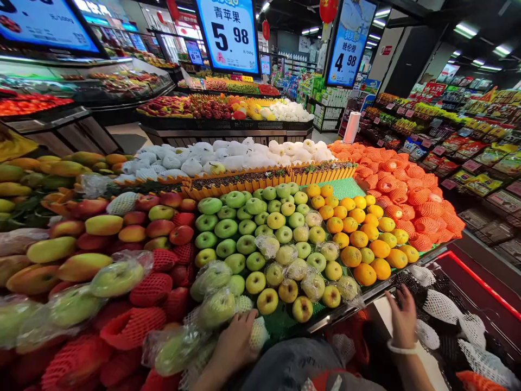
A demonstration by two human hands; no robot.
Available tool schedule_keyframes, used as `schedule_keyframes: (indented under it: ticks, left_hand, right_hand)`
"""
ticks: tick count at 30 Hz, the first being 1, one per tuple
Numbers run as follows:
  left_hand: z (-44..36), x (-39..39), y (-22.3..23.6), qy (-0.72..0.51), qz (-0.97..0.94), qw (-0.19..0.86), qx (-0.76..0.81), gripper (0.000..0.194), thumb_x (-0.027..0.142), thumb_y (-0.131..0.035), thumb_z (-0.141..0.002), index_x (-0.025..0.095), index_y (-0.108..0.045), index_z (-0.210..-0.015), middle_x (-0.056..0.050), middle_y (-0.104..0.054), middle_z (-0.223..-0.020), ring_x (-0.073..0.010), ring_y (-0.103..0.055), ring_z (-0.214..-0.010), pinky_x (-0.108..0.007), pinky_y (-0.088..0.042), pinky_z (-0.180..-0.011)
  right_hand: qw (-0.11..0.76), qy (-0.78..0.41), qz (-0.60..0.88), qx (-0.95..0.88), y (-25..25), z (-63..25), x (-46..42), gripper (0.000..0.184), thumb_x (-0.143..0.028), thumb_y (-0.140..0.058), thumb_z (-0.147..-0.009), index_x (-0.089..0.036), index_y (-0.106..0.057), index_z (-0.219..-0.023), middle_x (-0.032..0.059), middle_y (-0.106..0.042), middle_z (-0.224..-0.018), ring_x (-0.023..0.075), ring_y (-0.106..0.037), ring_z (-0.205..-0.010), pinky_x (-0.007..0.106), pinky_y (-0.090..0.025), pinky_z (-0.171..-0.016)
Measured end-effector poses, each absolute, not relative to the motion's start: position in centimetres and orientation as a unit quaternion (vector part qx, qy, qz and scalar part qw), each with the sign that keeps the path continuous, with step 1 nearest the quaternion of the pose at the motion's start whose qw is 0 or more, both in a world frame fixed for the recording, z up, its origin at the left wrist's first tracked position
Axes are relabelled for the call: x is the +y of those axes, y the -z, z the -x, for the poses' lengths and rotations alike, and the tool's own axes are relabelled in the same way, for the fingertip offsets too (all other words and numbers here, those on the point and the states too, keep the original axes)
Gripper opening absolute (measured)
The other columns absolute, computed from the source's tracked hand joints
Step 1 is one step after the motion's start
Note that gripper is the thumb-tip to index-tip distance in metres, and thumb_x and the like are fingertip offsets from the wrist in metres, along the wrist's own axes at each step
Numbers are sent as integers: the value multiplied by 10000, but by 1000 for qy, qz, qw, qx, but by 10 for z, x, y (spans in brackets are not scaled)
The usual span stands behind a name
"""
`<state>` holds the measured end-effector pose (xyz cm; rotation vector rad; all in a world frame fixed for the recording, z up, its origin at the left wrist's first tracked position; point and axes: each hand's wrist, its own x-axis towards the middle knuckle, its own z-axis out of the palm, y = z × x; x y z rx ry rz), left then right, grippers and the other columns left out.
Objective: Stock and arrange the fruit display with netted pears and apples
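My left hand is at the front edge of the green apples, its fingers curled round a pale fruit in a white foam net. Part of that fruit is hidden by the hand. Beside it lie green apples in clear plastic bags. My right hand, with a white band on the wrist, is raised just past the display edge. Its fingers are spread and hold nothing. Below and right of it, loose white foam nets lie in a dark crate.
Oranges sit right of the apples, with orange-netted fruit behind. Red-netted fruit and mangoes fill the left. White-netted fruit stands behind a low orange fence. A red bar runs along the right.
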<state>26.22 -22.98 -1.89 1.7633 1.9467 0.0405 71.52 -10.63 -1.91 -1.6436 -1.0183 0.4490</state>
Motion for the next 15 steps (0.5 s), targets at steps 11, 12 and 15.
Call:
schedule_keyframes:
  ticks: [11, 12, 15]
  left_hand:
    - [-295, -229, 1, -380, -710, 20, 593, 539, 337, -732, -821, 193, -605, -1325, -156, -701, -1267, -313, -679, -1159, -450, -559, -1021]
    - [-295, -229, 2, -384, -717, -9, 582, 520, 342, -730, -842, 194, -607, -1325, -153, -710, -1241, -305, -686, -1132, -438, -562, -1005]
    - [-291, -232, 0, -392, -725, -82, 560, 468, 363, -715, -905, 190, -615, -1329, -151, -732, -1199, -291, -697, -1104, -419, -558, -995]
  right_hand:
    - [321, -377, 244, -834, -53, -496, -154, 280, -312, -526, -1080, -322, -742, -1259, 78, -787, -1179, 238, -725, -1075, 421, -600, -957]
    - [318, -375, 259, -831, -51, -493, -153, 271, -347, -544, -1075, -315, -748, -1250, 85, -784, -1174, 241, -728, -1060, 411, -605, -937]
    - [315, -421, 320, -788, -37, -491, -152, 344, -464, -534, -1070, -283, -753, -1265, 115, -769, -1220, 265, -730, -1105, 424, -596, -974]
